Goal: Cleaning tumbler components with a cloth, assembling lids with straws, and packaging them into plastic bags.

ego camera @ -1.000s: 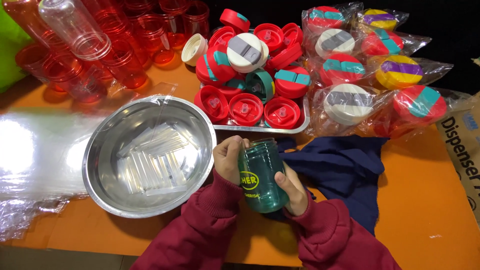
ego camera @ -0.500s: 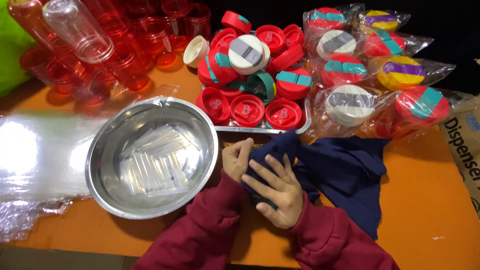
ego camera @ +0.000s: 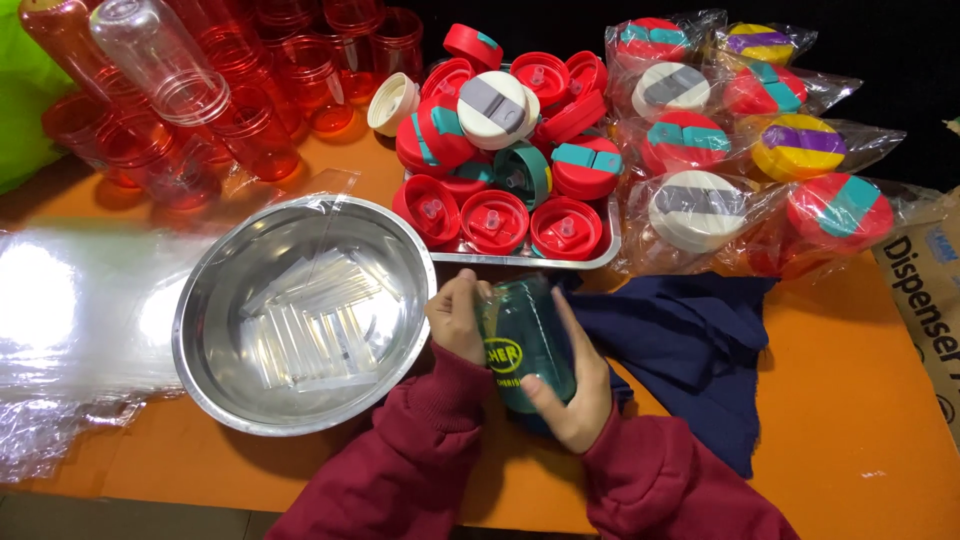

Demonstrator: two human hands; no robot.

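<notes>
Head view: both hands hold 1 teal translucent bottle [ego camera: 527,345] above the orange table [ego camera: 850,400], just in front of the steel tray [ego camera: 520,258] and right of the steel bowl [ego camera: 305,310]. The left hand [ego camera: 458,318] wraps the bottle's upper left side, fingers curled and pressed close together around it. The right hand [ego camera: 575,385] cups its lower right side, fingers slightly spread, thumb pressed on the printed face.

Risks, as I judge them: the bottle is smooth and held clear of the table, so a loose grip could let it slip onto the bowl's rim or the navy cloth [ego camera: 690,350] beside it. The cloth lies partly under the right hand and could snag or drag along. The clear plastic sheets [ego camera: 70,320] at the left look slick and could slide off the table edge if nudged. The heaped lids [ego camera: 500,140] on the tray sit loosely stacked; a knock to the tray could spill them.

Counts: 1 bottle in hand, 1 bowl holding a pile of clear sachets [ego camera: 305,325] too overlapped to count, 1 tray, 1 cloth, 7 bagged lids [ego camera: 700,205] at the right, roughly 14 loose lids, and a crowd of red tumblers [ego camera: 250,110] at the back, too overlapped to count, with 1 clear bottle [ego camera: 150,55] among them.
</notes>
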